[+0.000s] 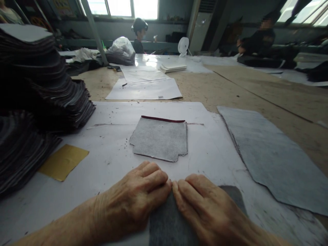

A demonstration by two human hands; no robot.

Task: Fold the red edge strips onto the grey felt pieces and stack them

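Note:
My left hand [138, 191] and my right hand [205, 201] meet at the bottom middle, fingers curled and closed at the far edge of a dark grey fabric piece [170, 222]. Both hands pinch that edge, and the fingertips nearly touch. Part of the piece shows beyond my right hand; the rest is hidden under the hands or cut off by the frame. Just past them, a light grey cut piece [161, 138] with a dark red strip along its far edge lies flat on white paper [107, 150].
Tall stacks of dark fabric [58, 89] stand at the left, near a yellow-brown card [65, 161]. At the right lies a large grey-blue fabric pile [274, 153]. Farther back are white sheets [146, 87], a bagged bundle [121, 51], a small fan [183, 46] and people.

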